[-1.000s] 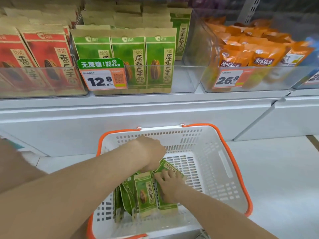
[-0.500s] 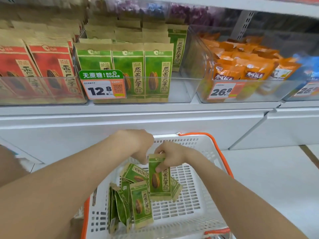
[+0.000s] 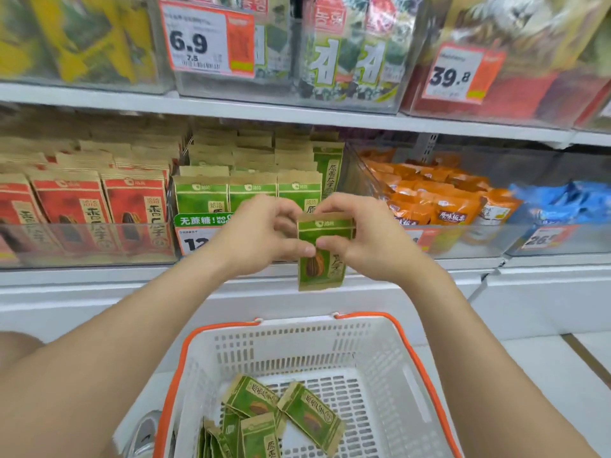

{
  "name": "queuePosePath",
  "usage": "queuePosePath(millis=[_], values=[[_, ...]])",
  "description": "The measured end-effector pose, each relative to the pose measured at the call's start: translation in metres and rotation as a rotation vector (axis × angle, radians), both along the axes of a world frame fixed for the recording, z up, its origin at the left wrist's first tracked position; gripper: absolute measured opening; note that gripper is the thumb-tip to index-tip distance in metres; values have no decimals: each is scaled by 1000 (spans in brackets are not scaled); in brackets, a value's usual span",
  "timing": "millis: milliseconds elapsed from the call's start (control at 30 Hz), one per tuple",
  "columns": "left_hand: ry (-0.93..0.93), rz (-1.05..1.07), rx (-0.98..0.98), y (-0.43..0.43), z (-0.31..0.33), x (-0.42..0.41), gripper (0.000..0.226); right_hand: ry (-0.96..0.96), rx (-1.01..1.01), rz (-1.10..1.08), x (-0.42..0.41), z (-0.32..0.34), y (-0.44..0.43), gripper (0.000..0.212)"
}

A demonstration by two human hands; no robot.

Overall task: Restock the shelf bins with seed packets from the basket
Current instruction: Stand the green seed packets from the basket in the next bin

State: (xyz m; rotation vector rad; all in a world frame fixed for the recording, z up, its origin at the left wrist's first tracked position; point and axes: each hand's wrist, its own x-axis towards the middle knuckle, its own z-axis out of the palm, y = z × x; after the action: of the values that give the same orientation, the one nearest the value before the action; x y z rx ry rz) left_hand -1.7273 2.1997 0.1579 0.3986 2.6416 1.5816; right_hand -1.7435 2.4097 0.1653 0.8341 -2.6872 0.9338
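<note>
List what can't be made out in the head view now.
All head view.
Hidden: green bin's price tag, partly behind left hand.
Hidden: middle of held packet, under right hand and left thumb.
Cut off: packets in the basket, some past the bottom edge.
Blurred: blue packets, labels unreadable.

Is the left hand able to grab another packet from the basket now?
Probably not yet. The left hand is pinching the held green packet together with the right hand, well above the basket. The packets in it lie uncovered, so once it lets go, nothing blocks it.
</note>
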Motion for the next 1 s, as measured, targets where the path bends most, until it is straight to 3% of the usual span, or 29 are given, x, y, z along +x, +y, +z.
queuePosePath(millis=[133, 233, 300, 433, 533, 700, 900, 1000], values=[[394, 215, -32, 10, 6, -8, 30, 221, -180, -63, 0, 36, 12, 31], [674, 280, -370, 12, 4, -13, 28, 385, -347, -131, -7, 48, 17, 29], [759, 300, -557, 14, 0, -18, 37, 427, -293, -165, -20, 47, 20, 28], [671, 250, -884, 14, -13, -27, 68, 310, -13, -189, -57, 27, 20, 31], [619, 253, -995, 14, -17, -30, 75, 355, 337, -279, -82, 11, 12, 37], [598, 262, -971, 15, -14, -36, 49, 453, 656, -454, -109, 9, -15, 40], [582, 276, -924, 16, -13, -41, 26, 402, 760, -526, -138, 18, -35, 48], [575, 286, -918, 16, -13, -43, 24, 555, 796, -591, -151, 9, -37, 67]])
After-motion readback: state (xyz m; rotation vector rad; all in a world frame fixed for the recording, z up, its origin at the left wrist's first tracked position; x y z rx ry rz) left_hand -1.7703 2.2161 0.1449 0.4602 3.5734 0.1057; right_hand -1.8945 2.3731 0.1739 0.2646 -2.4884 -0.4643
